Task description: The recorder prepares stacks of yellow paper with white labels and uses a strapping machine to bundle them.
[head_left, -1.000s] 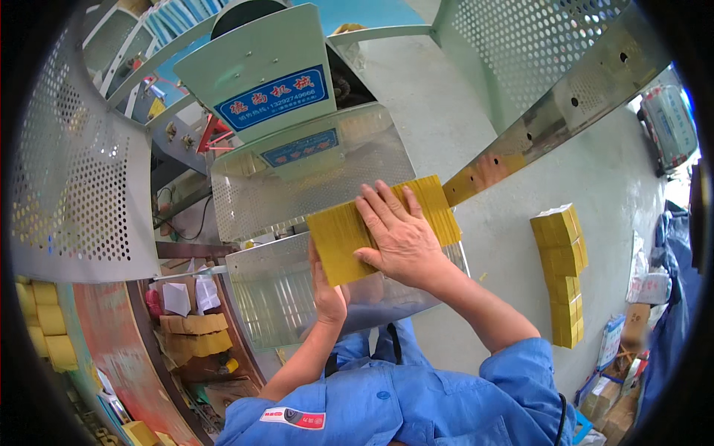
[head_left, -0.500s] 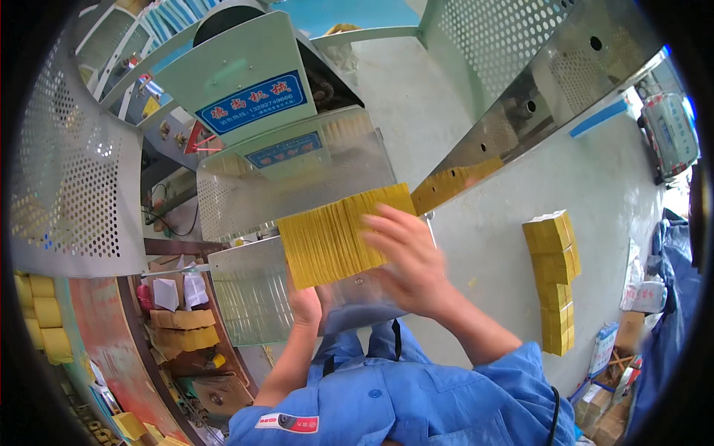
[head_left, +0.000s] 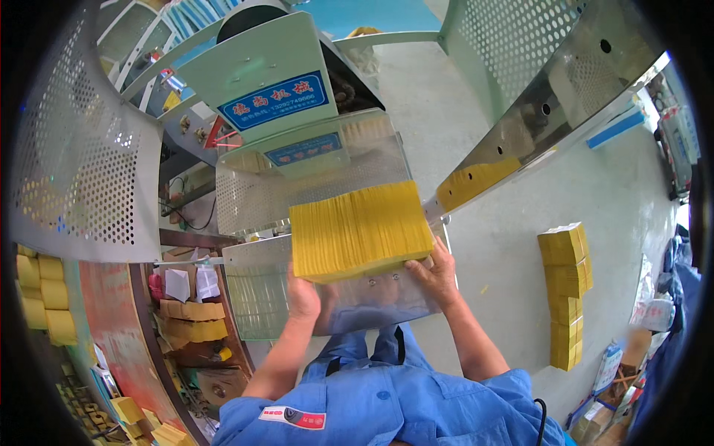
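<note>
A thick stack of yellow paper sheets (head_left: 361, 230) stands on edge above a shiny metal plate (head_left: 372, 301) of a pale green machine (head_left: 271, 82). My left hand (head_left: 303, 291) holds the stack from below at its left end. My right hand (head_left: 435, 273) grips its lower right corner. Both forearms come up from my blue work shirt at the bottom of the picture.
A column of yellow paper bundles (head_left: 567, 293) lies on the grey floor at the right. More yellow bundles (head_left: 41, 293) sit at the far left behind a perforated metal guard (head_left: 82, 156). A slanted metal chute (head_left: 520, 141) with yellow sheets (head_left: 476, 181) runs to the upper right.
My right hand slid off the top face of the stack down to its lower right corner. The stack now stands fully exposed, held from below by both hands.
</note>
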`<action>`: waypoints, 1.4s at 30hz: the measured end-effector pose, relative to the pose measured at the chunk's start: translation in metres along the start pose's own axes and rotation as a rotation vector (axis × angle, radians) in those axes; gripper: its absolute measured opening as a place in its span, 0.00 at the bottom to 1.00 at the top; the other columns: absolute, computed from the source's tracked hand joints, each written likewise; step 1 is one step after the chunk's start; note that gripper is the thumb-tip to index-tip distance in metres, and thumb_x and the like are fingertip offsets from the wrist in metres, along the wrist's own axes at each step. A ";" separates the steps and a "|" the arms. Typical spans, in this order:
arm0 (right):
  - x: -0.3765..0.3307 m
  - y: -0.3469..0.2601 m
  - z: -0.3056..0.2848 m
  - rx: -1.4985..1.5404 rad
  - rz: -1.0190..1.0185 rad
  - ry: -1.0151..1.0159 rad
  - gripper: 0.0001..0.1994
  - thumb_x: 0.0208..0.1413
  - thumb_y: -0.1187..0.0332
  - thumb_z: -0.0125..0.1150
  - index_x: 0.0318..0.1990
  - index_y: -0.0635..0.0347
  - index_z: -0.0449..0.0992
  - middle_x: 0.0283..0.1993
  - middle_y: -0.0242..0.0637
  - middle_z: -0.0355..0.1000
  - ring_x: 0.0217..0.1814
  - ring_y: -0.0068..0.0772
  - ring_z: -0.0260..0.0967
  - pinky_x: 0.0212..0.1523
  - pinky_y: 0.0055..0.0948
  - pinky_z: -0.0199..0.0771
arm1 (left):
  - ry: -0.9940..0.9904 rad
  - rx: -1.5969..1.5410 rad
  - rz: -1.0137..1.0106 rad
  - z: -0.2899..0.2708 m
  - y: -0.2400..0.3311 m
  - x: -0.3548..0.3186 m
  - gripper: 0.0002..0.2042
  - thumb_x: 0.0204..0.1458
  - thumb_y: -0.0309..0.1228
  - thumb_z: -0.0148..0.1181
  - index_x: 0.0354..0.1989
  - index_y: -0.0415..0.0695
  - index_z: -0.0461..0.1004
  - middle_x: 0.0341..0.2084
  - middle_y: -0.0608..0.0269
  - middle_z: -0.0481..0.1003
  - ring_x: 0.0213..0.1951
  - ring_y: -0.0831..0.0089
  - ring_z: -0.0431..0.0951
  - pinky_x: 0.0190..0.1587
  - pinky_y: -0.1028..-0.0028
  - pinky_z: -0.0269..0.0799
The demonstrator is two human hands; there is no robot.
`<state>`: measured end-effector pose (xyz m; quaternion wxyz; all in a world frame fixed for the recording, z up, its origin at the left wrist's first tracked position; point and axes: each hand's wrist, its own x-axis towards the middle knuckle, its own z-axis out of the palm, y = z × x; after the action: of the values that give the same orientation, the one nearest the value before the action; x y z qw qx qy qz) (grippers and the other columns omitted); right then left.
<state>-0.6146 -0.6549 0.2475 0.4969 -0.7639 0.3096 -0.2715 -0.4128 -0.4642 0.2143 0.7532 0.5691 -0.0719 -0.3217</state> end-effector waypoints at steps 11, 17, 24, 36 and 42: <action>0.016 -0.024 0.019 -0.457 0.274 -0.173 0.23 0.56 0.49 0.59 0.46 0.62 0.75 0.39 0.48 0.75 0.43 0.48 0.73 0.43 0.42 0.71 | -0.112 0.568 -0.487 -0.023 0.063 -0.012 0.36 0.64 0.60 0.32 0.63 0.41 0.66 0.60 0.55 0.69 0.62 0.65 0.65 0.60 0.69 0.61; 0.010 -0.027 0.017 -0.181 0.301 -0.119 0.23 0.58 0.53 0.59 0.51 0.62 0.75 0.32 0.44 0.74 0.35 0.40 0.73 0.38 0.37 0.72 | -0.212 0.507 -0.398 -0.034 0.058 -0.012 0.34 0.66 0.54 0.39 0.61 0.31 0.66 0.62 0.50 0.67 0.63 0.63 0.66 0.64 0.68 0.58; 0.006 -0.002 0.008 0.333 0.593 -0.006 0.17 0.67 0.62 0.51 0.55 0.62 0.76 0.38 0.29 0.76 0.38 0.20 0.70 0.40 0.22 0.71 | -0.102 0.540 -0.236 -0.042 0.034 -0.018 0.32 0.67 0.52 0.40 0.62 0.30 0.64 0.61 0.49 0.67 0.63 0.64 0.66 0.64 0.69 0.58; -0.001 0.018 0.026 0.720 0.507 0.003 0.17 0.68 0.62 0.47 0.58 0.59 0.70 0.50 0.30 0.73 0.49 0.20 0.68 0.47 0.22 0.70 | -0.018 0.326 -0.182 -0.042 0.023 -0.025 0.30 0.67 0.52 0.37 0.58 0.36 0.69 0.53 0.58 0.74 0.54 0.70 0.72 0.57 0.71 0.66; 0.004 -0.009 0.031 0.807 0.507 -0.018 0.21 0.69 0.61 0.42 0.65 0.60 0.63 0.61 0.36 0.67 0.61 0.28 0.65 0.59 0.28 0.66 | 0.016 -0.038 -0.150 -0.037 -0.001 -0.024 0.24 0.68 0.46 0.40 0.60 0.40 0.67 0.53 0.60 0.72 0.54 0.71 0.71 0.57 0.70 0.66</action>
<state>-0.5872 -0.6367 0.2453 0.8070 -0.4128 0.3517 -0.2337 -0.4146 -0.4209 0.2065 0.7382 0.5611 -0.0171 -0.3741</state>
